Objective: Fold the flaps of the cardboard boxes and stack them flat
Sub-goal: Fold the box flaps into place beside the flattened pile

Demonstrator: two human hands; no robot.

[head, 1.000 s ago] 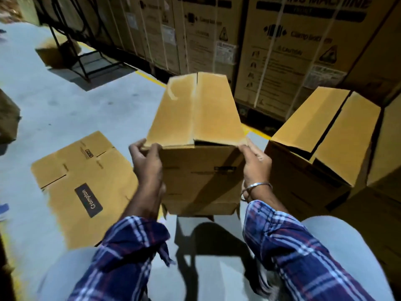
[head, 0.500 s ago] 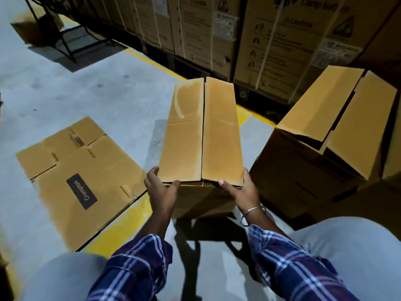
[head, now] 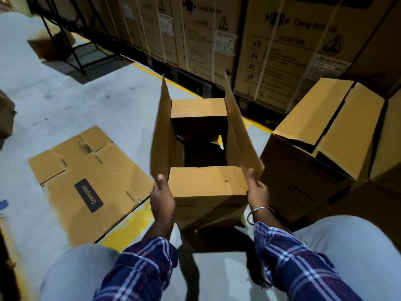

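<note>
At centre frame stands the open cardboard box (head: 206,187), both long flaps upright. Left hand (head: 162,199) pinches the near corner of the left flap (head: 161,135), thumb on its inner face; right hand (head: 257,190) pinches the right flap (head: 240,131) likewise. Left of it lies a flattened box (head: 86,181).

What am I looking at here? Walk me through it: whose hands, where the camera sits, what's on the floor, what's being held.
There is no machine: a person wears a camera on the head, looking down at their own hands.

The left hand pinches the left flap of an open cardboard box; the right hand pinches the right flap. Both flaps stand up.

On the grey floor lies a flattened box at left. Another unflattened box sits at right, tall printed cartons behind.
</note>
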